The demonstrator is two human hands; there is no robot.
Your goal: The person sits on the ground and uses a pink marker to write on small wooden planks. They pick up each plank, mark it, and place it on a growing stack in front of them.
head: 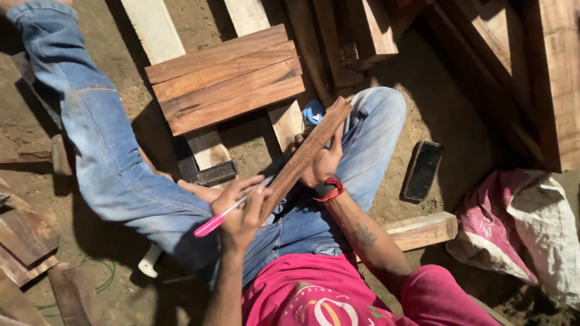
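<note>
Head view: we sit on the dirt floor, our right hand (320, 163) gripping a narrow wooden strip (305, 156) slanted across our lap. Our left hand (241, 208) pinches a pink pen (226, 214) against the strip's lower end.

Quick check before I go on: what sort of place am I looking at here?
Probably a rough woodworking yard: stacked planks on a dirt floor, timber frames alongside, and a wood strip being marked with a pink pen.
</note>
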